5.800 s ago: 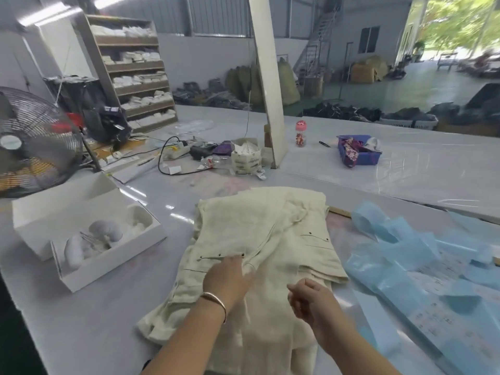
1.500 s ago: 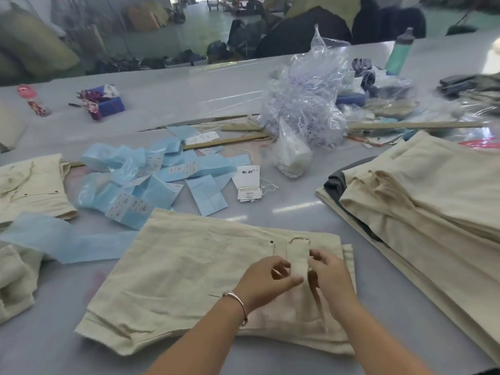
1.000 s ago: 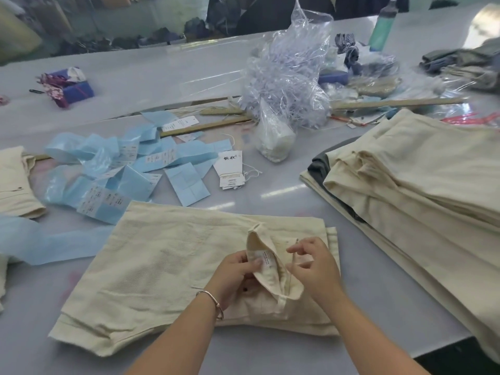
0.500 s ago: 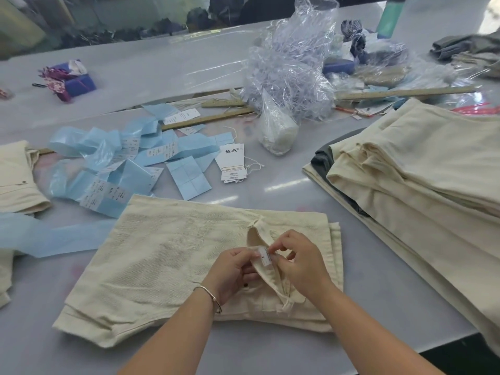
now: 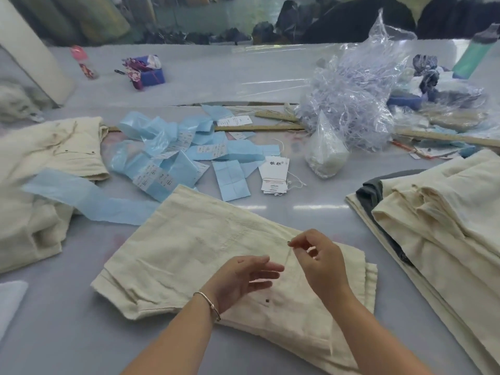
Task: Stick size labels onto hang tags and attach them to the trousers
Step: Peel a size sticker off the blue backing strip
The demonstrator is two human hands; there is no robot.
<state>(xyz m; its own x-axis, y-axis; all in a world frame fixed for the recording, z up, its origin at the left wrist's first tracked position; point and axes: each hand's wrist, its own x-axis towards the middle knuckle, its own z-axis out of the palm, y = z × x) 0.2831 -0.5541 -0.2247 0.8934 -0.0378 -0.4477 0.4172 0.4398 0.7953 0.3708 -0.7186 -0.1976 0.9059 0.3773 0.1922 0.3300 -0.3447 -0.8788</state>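
Blue label backing strips (image 5: 173, 155) are lying scattered across the grey table (image 5: 67, 320), just beyond the folded cream trousers (image 5: 189, 255). A small stack of white hang tags (image 5: 274, 174) with strings is sitting beside them, near a crumpled clear plastic bag (image 5: 351, 104). A pile of folded trousers (image 5: 438, 228) is resting to the right, another pair (image 5: 40, 169) to the left. Over the near trousers, the right hand (image 5: 322, 262) is pinching something thin and pale at its fingertips; what it is cannot be told. The left hand (image 5: 240, 280) is hovering loosely open, holding nothing.
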